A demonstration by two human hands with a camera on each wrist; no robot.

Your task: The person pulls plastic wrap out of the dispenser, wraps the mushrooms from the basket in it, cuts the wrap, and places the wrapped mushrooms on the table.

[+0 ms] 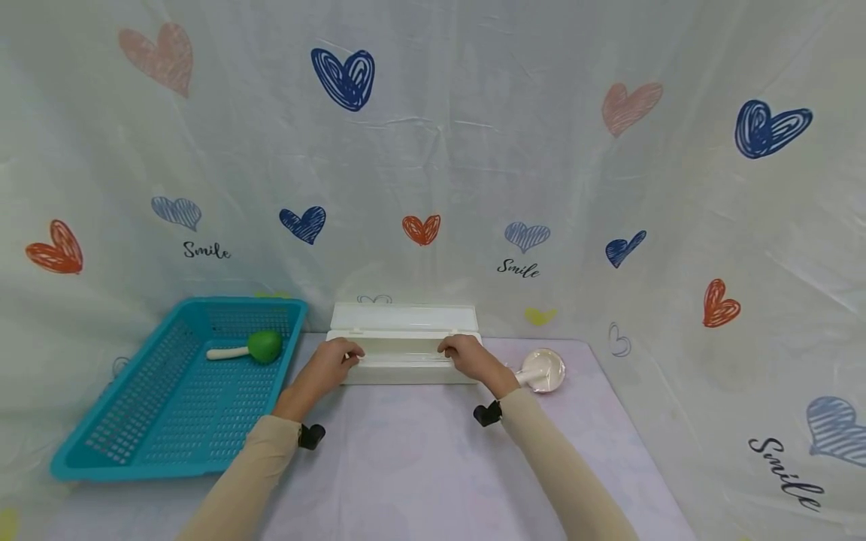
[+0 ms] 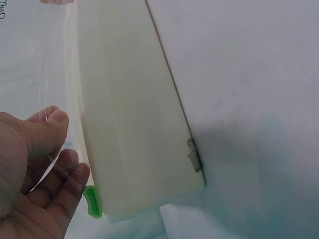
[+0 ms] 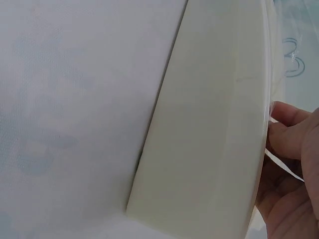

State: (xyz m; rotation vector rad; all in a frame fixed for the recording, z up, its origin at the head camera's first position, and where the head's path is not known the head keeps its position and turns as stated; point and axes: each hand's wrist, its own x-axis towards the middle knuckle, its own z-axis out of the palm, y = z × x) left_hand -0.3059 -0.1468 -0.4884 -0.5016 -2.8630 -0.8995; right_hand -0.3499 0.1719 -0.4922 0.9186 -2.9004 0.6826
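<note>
A long white dispenser box (image 1: 404,368) lies at the back of the table with its lid (image 1: 404,315) raised. My left hand (image 1: 336,362) is at its left front edge and my right hand (image 1: 467,355) at its right front edge. In the left wrist view the left hand (image 2: 35,164) pinches a sheet of clear film (image 2: 60,149) between thumb and fingers beside the box (image 2: 134,124), near a small green tab (image 2: 91,201). In the right wrist view the right hand (image 3: 289,189) pinches the clear film (image 3: 281,167) at the rim of the box (image 3: 209,139).
A teal slotted basket (image 1: 169,406) stands at the left with a green-headed, white-handled scoop (image 1: 252,347) inside. A pink round scoop (image 1: 544,370) lies right of the box. Heart-printed cloth hangs behind and at both sides. The table (image 1: 406,458) is covered with pale cloth.
</note>
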